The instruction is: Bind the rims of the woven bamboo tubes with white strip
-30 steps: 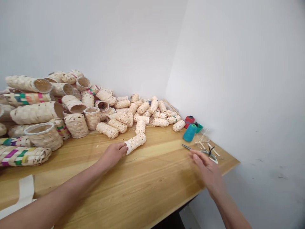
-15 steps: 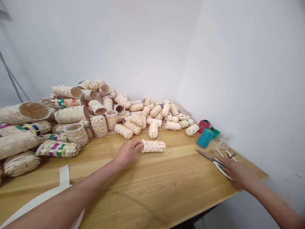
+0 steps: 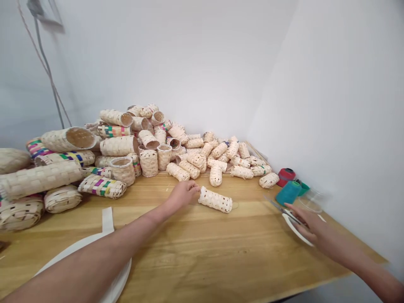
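Observation:
A small woven basket (image 3: 216, 199), pale and cylinder-shaped, lies on its side in the middle of the table. At its left, rimmed end, my left hand (image 3: 183, 195) is closed, thumb and fingers pinching the edge. A thin thread shows just beyond the basket's right end. Over to the right, my right hand (image 3: 311, 225) is closed on a pair of scissors (image 3: 295, 224) with white handles. Their dark blades point left and are a little blurred. Beside the blades stands a teal thread cone (image 3: 288, 193).
A big heap of woven baskets (image 3: 120, 145), some with coloured strips, fills the back left. Smaller baskets (image 3: 216, 174) lie along the back wall. A red thread cone (image 3: 286, 176) and a clear plastic tub (image 3: 311, 200) stand right. A white flat piece (image 3: 107, 220) lies front left.
My view has swung left, shifting everything rightward. The basket's right end has tipped toward me, with my left hand still at its rim. The scissors remain in my right hand.

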`<move>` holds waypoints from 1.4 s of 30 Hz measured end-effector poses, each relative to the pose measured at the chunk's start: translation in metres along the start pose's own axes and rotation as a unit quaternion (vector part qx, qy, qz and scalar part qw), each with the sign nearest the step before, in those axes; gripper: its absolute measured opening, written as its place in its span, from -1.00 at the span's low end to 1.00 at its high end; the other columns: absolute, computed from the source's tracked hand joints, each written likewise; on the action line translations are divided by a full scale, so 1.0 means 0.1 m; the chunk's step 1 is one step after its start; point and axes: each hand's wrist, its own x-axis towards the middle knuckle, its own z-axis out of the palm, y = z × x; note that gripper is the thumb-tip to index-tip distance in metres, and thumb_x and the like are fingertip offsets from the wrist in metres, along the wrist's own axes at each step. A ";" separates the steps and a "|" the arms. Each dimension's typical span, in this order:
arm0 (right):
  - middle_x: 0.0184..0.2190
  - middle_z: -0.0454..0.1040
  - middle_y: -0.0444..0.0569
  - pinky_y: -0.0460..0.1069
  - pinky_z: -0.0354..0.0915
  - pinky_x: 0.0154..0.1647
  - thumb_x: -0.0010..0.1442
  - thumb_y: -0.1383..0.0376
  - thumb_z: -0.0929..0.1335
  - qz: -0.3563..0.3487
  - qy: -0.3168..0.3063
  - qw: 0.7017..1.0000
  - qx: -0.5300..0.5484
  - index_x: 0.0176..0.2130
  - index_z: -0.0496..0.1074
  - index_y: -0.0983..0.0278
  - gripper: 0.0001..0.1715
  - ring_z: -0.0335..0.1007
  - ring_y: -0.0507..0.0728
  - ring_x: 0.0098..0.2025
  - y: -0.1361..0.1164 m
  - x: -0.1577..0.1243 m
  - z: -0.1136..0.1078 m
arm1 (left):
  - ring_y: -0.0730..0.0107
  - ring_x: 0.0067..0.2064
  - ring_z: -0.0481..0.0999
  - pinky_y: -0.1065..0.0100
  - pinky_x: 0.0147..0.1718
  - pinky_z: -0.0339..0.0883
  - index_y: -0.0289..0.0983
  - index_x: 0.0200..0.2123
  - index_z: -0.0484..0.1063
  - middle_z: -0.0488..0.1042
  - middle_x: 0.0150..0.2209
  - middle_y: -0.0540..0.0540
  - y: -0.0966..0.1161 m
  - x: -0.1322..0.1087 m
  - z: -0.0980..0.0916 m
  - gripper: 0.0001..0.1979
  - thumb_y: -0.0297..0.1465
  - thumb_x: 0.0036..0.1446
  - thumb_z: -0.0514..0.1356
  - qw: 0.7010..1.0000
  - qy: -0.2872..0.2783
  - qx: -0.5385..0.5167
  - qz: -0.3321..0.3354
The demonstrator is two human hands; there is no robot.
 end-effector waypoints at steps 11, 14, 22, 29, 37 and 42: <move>-0.45 0.45 -0.04 -0.08 0.21 -0.55 -0.16 -0.08 0.47 0.137 -0.077 0.887 0.434 -0.13 0.44 0.29 -0.31 0.30 0.06 -0.51 -0.42 0.09 -0.21 | 0.49 -0.64 0.09 0.44 -0.59 -0.07 -0.30 -0.48 0.41 0.13 -0.74 0.13 -0.02 0.00 0.02 -0.72 -0.20 -0.01 0.08 0.996 -0.027 -0.081 -0.016; -0.52 0.40 -0.05 -0.08 0.20 -0.59 -0.10 -0.08 0.45 0.132 -0.141 0.855 0.482 -0.20 0.45 0.30 -0.39 0.29 0.07 -0.53 -0.68 -0.03 -0.22 | 0.50 -0.64 0.07 0.44 -0.60 -0.09 -0.31 -0.46 0.39 0.13 -0.74 0.14 -0.02 0.01 0.01 -0.73 -0.20 0.00 0.08 0.994 -0.016 -0.106 -0.016; -0.52 0.40 -0.05 -0.04 0.25 -0.53 0.07 -0.08 0.36 0.107 -0.350 0.762 0.535 -0.17 0.44 0.26 -0.48 0.31 0.08 -0.52 -1.41 -0.41 0.31 | 0.54 -0.62 0.06 0.46 -0.58 -0.05 -0.30 -0.47 0.32 0.12 -0.70 0.15 0.09 -0.01 -0.06 -0.69 -0.15 0.02 0.10 0.975 -0.020 -0.216 0.040; -0.41 0.41 -0.06 -0.07 0.30 -0.46 0.10 0.00 0.39 0.168 -0.394 0.675 0.600 -0.10 0.42 0.22 -0.54 0.34 0.04 -0.46 -1.75 -0.49 0.49 | 0.55 -0.59 0.13 0.47 -0.57 0.01 -0.33 -0.51 0.35 0.21 -0.67 0.10 0.25 -0.06 -0.10 -0.70 -0.18 -0.02 0.16 0.956 -0.037 -0.281 0.072; -0.47 0.38 -0.08 -0.13 0.25 -0.54 0.18 0.01 0.32 0.201 -0.386 0.691 0.578 -0.04 0.41 0.23 -0.54 0.28 -0.02 -0.53 -1.61 -0.58 0.51 | 0.56 -0.65 0.13 0.48 -0.62 -0.01 -0.31 -0.56 0.32 0.21 -0.74 0.11 0.36 -0.15 -0.04 -0.76 -0.26 -0.01 0.16 0.952 -0.040 -0.293 0.075; -0.24 0.49 0.02 -0.01 0.36 -0.35 0.01 0.01 0.41 0.083 -0.249 0.924 0.279 0.07 0.35 0.19 -0.34 0.43 0.16 -0.31 -1.25 -0.39 0.50 | 0.56 -0.66 0.16 0.48 -0.59 0.06 -0.31 -0.56 0.33 0.24 -0.75 0.11 0.43 -0.18 -0.10 -0.78 -0.31 0.02 0.15 0.950 -0.026 -0.304 0.074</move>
